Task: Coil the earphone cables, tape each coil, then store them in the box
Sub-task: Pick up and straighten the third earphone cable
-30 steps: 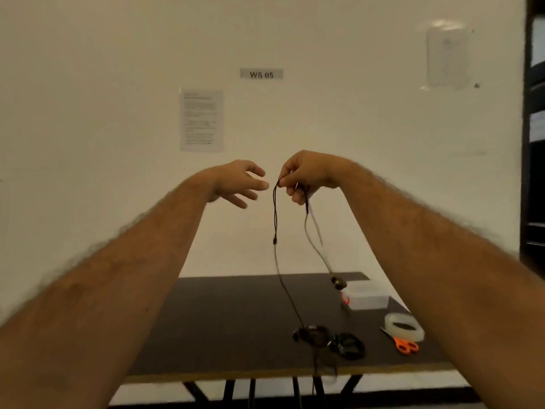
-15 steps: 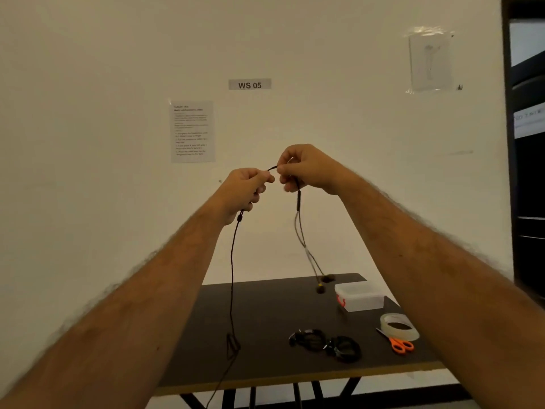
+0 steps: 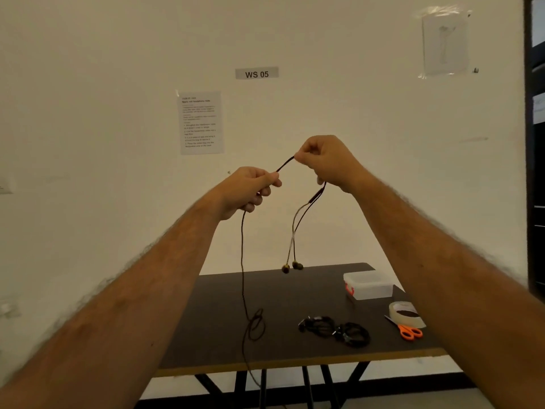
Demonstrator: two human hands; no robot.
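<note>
Both hands are raised high above the dark table point(image 3: 224, 343). My left hand point(image 3: 250, 190) grips a black earphone cable point(image 3: 242, 261), which runs taut up to my right hand point(image 3: 324, 160), where it is pinched. From the left hand the long end hangs down, kinks into a small loop and drops past the table's front edge. From the right hand the split end hangs with two earbuds point(image 3: 292, 266) dangling just above the table's far edge. Two coiled black earphones point(image 3: 336, 330) lie on the table. A clear plastic box point(image 3: 368, 286) with a red latch stands at the right.
A roll of clear tape point(image 3: 405, 314) and orange-handled scissors point(image 3: 407, 330) lie near the table's right front. Behind is a white wall with a "WS 05" label point(image 3: 256, 73) and a paper sheet point(image 3: 200, 122). A dark shelf unit point(image 3: 535, 143) stands at the right.
My left hand went from open and apart from the cable to gripping it, then drew away to the left. A short taut span now runs between the hands. The view shifted slightly.
</note>
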